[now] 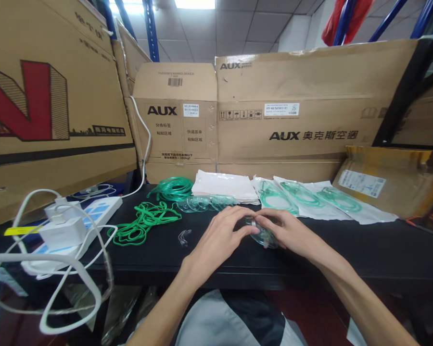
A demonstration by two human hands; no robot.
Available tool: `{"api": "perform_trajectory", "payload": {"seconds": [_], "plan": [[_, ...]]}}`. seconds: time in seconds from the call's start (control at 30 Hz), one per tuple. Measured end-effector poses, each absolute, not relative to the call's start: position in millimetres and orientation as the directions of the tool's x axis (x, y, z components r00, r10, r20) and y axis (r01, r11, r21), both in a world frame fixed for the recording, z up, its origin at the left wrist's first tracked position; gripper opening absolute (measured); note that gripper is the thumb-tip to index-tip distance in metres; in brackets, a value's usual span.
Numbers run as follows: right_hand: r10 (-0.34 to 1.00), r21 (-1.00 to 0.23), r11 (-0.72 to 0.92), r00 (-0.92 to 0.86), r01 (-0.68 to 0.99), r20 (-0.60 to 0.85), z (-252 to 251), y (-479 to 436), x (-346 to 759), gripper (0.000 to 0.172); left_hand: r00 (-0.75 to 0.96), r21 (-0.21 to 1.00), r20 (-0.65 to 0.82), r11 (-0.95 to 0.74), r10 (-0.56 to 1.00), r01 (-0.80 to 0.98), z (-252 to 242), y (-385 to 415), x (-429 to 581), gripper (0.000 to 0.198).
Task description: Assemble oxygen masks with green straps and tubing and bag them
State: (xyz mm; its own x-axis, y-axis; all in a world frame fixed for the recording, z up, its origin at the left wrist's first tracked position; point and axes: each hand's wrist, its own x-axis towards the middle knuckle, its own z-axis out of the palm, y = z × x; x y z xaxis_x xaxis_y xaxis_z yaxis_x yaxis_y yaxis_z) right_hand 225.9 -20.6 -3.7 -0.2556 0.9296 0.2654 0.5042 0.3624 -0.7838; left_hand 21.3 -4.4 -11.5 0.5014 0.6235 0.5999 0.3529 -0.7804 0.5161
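Observation:
Both hands meet over a clear plastic mask (265, 237) resting on the black table (364, 250). My left hand (222, 233) rests its fingers on the mask's left side, pinching at its top. My right hand (286, 228) grips the mask from the right, fingers curled round it. Several more clear masks (202, 203) lie in a row just behind my hands. A pile of green elastic straps (144, 223) and a coil of green tubing (173, 187) lie to the left. A small clear part (184, 236) sits left of my left hand.
Sealed bags with green tubing (310, 197) and a stack of empty white bags (223, 185) lie at the back. A white power strip (79, 221) with chargers and cables sits at left. Large cardboard boxes (288, 115) wall the back and left; a flat carton (389, 180) lies right.

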Motion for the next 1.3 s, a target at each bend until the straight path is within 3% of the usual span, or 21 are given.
{"api": "perform_trajectory", "payload": {"seconds": [0.17, 0.57, 0.83, 0.9, 1.07, 1.3], "plan": [[0.932, -0.825, 0.352, -0.250, 0.442, 0.263, -2, -23, 225, 0.037, 0.529, 0.520, 0.561, -0.768, 0.637, 0.373, -10, -1, 16, 0.030], [0.885, -0.766, 0.416, -0.410, 0.490, 0.219, 0, -28, 243, 0.033, 0.512, 0.590, 0.458, -0.679, 0.727, 0.437, -9, 1, 6, 0.034], [0.890, -0.822, 0.375, -0.414, 0.429, 0.190, 2, -29, 238, 0.025, 0.512, 0.564, 0.493, -0.706, 0.704, 0.428, -5, -3, 6, 0.033], [0.898, -0.790, 0.379, -0.397, 0.481, 0.189, 2, -29, 236, 0.025, 0.514, 0.545, 0.515, -0.725, 0.686, 0.421, -4, -4, 6, 0.033], [0.903, -0.580, 0.429, -0.341, 0.693, 0.260, 1, -29, 236, 0.022, 0.557, 0.501, 0.555, -0.783, 0.618, 0.369, 2, -5, 6, 0.027], [0.917, -0.538, 0.400, -0.329, 0.742, 0.227, -2, -27, 238, 0.024, 0.599, 0.384, 0.481, -0.768, 0.640, 0.512, 12, -3, -30, 0.005]]}}
